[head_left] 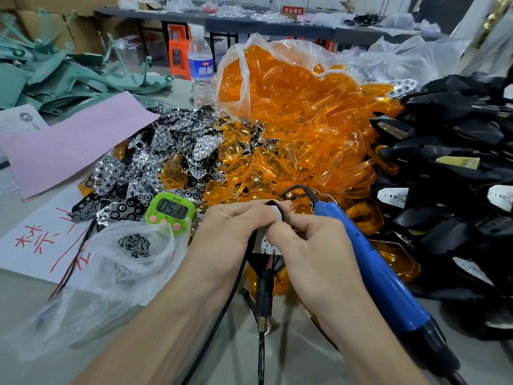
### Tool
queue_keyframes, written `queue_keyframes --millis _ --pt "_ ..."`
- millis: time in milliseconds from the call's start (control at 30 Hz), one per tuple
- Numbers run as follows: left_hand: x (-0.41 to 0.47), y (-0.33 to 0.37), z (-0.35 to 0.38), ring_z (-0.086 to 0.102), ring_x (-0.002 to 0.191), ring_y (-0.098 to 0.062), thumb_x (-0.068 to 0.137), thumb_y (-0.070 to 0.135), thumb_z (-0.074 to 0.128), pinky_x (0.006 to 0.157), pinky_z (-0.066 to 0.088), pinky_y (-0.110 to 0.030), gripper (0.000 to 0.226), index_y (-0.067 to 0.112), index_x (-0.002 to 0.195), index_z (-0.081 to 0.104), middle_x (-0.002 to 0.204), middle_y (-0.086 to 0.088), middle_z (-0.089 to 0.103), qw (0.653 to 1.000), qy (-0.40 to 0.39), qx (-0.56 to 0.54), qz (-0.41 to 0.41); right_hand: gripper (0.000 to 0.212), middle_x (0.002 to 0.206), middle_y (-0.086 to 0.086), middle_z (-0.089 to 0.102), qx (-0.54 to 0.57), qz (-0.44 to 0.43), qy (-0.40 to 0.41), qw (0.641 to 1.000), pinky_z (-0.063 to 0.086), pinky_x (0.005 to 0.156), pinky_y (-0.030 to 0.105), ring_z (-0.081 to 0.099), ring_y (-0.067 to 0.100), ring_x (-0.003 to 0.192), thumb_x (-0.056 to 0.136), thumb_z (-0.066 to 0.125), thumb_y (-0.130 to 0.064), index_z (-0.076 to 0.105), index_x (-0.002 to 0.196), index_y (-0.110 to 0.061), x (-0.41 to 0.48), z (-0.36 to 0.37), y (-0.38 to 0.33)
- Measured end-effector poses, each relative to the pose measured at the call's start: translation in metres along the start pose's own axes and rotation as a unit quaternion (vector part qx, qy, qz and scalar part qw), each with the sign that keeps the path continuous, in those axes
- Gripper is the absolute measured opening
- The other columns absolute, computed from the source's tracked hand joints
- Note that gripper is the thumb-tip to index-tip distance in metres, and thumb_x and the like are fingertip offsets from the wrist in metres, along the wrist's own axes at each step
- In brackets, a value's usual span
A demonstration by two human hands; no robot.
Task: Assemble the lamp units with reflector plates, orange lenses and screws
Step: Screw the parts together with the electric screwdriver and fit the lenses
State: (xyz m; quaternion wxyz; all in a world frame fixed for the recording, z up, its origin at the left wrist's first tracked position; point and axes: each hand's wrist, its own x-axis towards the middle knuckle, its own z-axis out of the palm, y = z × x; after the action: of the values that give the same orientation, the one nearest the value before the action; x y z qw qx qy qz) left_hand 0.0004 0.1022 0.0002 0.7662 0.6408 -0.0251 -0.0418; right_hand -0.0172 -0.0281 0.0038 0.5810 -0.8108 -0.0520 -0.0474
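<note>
The green timer (170,211) stands on a grey table (33,315) and shows digits on its dark display. Just to the right of the timer, both hands meet on one lamp unit (268,245). The left hand (230,232) has its fingers curled around the top of the unit, and the right hand (311,240) pinches its white board from the other side with bent fingers. The black stem and wires of the unit hang down toward the person.

A blue screwdriver (388,276) lies farther right of the timer, along the outer side of the right hand; it seems only to lean there, but the contact is hidden.

Directly below the timer is a clear bag of screws (134,245). Behind the timer lies a heap of shiny reflector plates (155,159). Behind it and to the right, orange lenses (291,120) spill from an open plastic bag. Far right of the timer, black housings (458,162) are piled.

Left of the timer lie a white sheet with red writing (36,245) and a pink paper (69,145). Far behind the timer stands a water bottle (200,65), with green plastic scraps (55,73) to its left. Deeper in the room are long dark tables (277,26), an orange stool (179,54) and cardboard boxes (41,20).
</note>
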Motion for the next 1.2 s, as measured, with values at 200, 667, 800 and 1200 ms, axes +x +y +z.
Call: queue_keyframes --millis 200,667,800,1200 --pt "-0.003 0.003 0.0 0.07 0.087 -0.018 0.047 0.05 0.067 0.095 0.056 -0.049 0.03 0.03 0.064 0.08 0.082 0.001 0.076 1.0 0.019 -0.008 -0.015 0.032 0.043 -0.013 0.03 0.0 0.004 -0.018 1.0 0.026 0.044 0.022 0.026 0.006 0.046 0.073 0.059 -0.042 0.055 0.049 -0.022 -0.002 -0.001 -0.002" --pt "-0.002 0.005 -0.008 0.075 0.091 -0.018 0.077 0.02 0.063 0.078 0.062 -0.03 0.02 0.02 0.08 0.082 0.099 -0.009 0.079 0.995 0.059 -0.08 0.031 0.026 0.081 0.012 0.072 0.08 0.024 -0.097 0.992 0.054 0.07 0.054 0.062 0.026 0.07 0.071 0.063 -0.03 0.075 0.093 -0.02 -0.001 -0.001 -0.007" --pt "-0.004 0.009 -0.006 0.074 0.094 -0.019 0.075 0.015 0.061 0.075 0.061 -0.029 0.02 0.013 0.076 0.08 0.1 -0.008 0.078 0.993 0.076 -0.087 0.039 0.025 0.063 0.007 0.061 0.098 0.029 -0.068 0.992 0.039 0.048 0.033 0.047 0.014 0.054 0.071 0.062 -0.029 0.077 0.091 -0.025 -0.002 -0.005 -0.009" --pt "-0.007 0.016 -0.004 0.078 0.089 -0.019 0.075 0.009 0.059 0.069 0.06 -0.025 0.025 0.014 0.073 0.083 0.099 -0.007 0.081 0.992 0.042 -0.101 0.066 0.024 0.091 0.03 0.067 0.155 0.064 -0.139 0.976 0.047 0.064 0.041 0.057 0.027 0.071 0.072 0.066 -0.022 0.081 0.09 -0.02 0.002 -0.019 -0.012"
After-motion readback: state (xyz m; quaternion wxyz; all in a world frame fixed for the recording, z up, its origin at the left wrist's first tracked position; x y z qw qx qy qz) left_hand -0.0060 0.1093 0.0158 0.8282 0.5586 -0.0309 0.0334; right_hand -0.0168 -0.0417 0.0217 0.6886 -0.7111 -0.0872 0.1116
